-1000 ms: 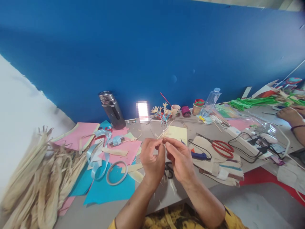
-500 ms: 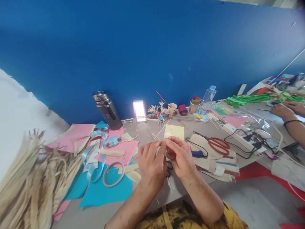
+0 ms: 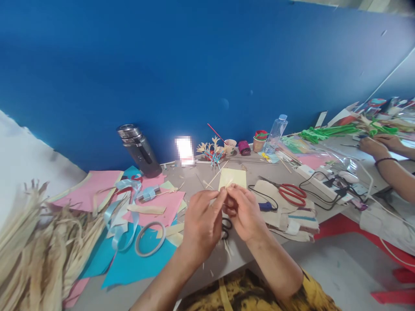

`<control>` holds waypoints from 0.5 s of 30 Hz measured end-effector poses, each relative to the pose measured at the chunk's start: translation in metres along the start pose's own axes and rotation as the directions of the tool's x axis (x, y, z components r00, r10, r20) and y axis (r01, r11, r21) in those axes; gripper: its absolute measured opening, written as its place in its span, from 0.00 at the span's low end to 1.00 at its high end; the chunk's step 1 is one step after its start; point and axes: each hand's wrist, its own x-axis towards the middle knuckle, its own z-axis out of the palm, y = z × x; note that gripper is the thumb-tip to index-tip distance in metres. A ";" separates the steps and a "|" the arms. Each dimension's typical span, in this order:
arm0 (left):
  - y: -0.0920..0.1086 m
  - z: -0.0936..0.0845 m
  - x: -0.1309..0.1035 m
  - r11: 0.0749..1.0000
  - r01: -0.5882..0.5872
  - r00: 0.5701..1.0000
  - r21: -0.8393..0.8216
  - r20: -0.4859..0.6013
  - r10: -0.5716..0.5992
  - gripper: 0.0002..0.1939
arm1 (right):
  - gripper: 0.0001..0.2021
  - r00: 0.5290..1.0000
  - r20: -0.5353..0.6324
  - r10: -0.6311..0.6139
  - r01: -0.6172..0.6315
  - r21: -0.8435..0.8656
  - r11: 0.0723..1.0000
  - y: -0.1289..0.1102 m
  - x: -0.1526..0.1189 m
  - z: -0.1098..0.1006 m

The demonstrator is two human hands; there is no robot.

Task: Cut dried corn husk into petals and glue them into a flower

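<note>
My left hand [image 3: 204, 220] and my right hand [image 3: 242, 211] meet over the table, fingertips pinched together. Between them shows a small pale strip [image 3: 228, 183], mostly hidden by the fingers; its kind is unclear. Just beyond the fingertips lies a yellow paper sheet [image 3: 238, 173]. Dark-handled scissors [image 3: 226, 224] lie partly hidden under and between my hands. Behind the hands stands a bunch of pale husk flowers [image 3: 214, 149] with light-blue stems.
Dried corn husks [image 3: 48, 246], coloured paper [image 3: 136, 263], a tape roll [image 3: 150, 239] and a thermos [image 3: 139, 149] are at left. Red-handled scissors [image 3: 292, 194], a folded cloth [image 3: 288, 216] and a power strip [image 3: 324, 183] lie right. Another person's hands [image 3: 376, 147] work far right.
The view has shifted slightly right, so things appear farther left. My hands stay pinched together; a little more of the pale strip shows between the fingertips.
</note>
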 end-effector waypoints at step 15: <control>0.011 -0.012 0.007 0.220 0.736 0.521 -0.640 0.327 -0.788 0.08 | 0.08 0.914 0.321 -0.248 0.393 -0.543 0.742 -0.003 -0.015 -0.011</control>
